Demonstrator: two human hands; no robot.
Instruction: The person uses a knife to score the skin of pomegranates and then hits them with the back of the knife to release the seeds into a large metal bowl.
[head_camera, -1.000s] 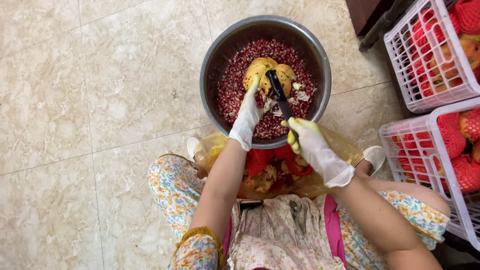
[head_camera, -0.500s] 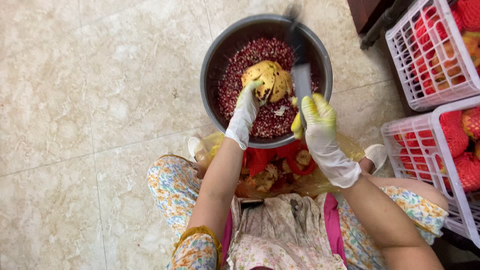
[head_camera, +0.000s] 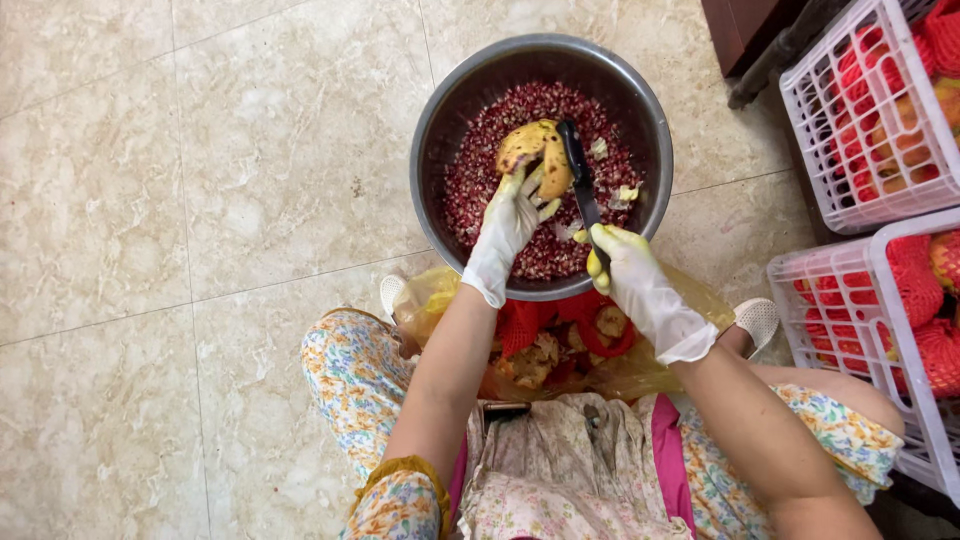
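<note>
Left hand, gloved, fingers curled around a pomegranate half, held over the steel bowl of red seeds. Right hand, gloved, fist closed on a dark knife; blade lies against the husk. Judgement: keep the cut face down, strike the husk only, well clear of the left fingers, above bowl centre.

Tiled floor carries a steel bowl and white baskets.
</note>
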